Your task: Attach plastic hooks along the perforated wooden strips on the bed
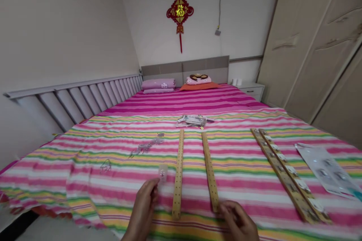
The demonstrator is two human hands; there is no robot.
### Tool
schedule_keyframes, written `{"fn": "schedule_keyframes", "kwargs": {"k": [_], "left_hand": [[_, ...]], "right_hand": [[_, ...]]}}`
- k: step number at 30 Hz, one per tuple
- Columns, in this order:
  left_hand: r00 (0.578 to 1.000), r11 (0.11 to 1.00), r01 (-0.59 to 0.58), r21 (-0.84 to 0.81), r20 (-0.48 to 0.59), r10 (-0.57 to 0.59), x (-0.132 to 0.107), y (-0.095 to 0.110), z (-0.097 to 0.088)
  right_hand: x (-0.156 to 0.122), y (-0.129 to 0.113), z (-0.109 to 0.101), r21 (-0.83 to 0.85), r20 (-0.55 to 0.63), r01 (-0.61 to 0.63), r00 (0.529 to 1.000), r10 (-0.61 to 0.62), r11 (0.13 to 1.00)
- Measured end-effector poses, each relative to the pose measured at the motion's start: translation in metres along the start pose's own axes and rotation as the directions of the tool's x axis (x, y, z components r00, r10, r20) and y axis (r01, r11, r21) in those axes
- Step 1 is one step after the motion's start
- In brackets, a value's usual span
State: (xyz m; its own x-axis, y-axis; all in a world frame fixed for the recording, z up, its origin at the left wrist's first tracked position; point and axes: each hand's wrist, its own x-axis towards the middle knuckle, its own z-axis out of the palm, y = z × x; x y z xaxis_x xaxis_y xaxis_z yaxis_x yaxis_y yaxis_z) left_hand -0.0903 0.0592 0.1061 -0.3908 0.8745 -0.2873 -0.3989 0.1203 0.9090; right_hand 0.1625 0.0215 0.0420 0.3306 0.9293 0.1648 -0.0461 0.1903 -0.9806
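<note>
My left hand (144,205) pinches a small clear plastic piece (162,173) with a round metal part in it, just left of a long perforated wooden strip (178,173). My right hand (239,221) rests with fingers curled at the near end of a second wooden strip (210,171); what its fingers hold, if anything, is hidden. Both strips lie side by side on the striped bedspread (113,147).
Two more wooden strips (288,175) fitted with round white pieces lie to the right, beside a plastic sheet of parts (328,169). Small clear packets (147,146) and a pile of packets (194,121) lie farther up the bed. Pillows, a nightstand and a wardrobe stand beyond.
</note>
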Motion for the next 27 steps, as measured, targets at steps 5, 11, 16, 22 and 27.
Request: {"fn": "schedule_keyframes", "kwargs": {"k": [5,11,16,22,27], "left_hand": [[0.963,0.981,0.193,-0.009,0.195,-0.188,-0.043,-0.017,0.036],[0.897,0.936,0.333,0.116,0.268,-0.352,-0.069,-0.037,0.063],[0.817,0.878,0.47,0.088,0.334,-0.47,-0.079,-0.039,0.07],[0.54,0.606,0.795,-0.005,0.461,-0.704,-0.082,-0.029,0.074],[0.37,0.428,0.903,-0.032,0.565,-0.738,-0.084,-0.031,0.075]], "right_hand": [[0.007,-0.032,0.007,-0.18,0.26,0.498,0.856,-0.447,0.848],[0.01,-0.046,0.001,-0.23,0.358,0.684,0.721,-0.594,0.692],[0.008,-0.044,-0.004,-0.207,0.27,0.594,0.799,-0.538,0.778],[0.014,-0.044,-0.003,0.085,0.243,-0.103,0.967,0.079,0.991],[0.016,-0.044,0.001,0.247,0.387,-0.368,0.886,0.258,0.896]]}}
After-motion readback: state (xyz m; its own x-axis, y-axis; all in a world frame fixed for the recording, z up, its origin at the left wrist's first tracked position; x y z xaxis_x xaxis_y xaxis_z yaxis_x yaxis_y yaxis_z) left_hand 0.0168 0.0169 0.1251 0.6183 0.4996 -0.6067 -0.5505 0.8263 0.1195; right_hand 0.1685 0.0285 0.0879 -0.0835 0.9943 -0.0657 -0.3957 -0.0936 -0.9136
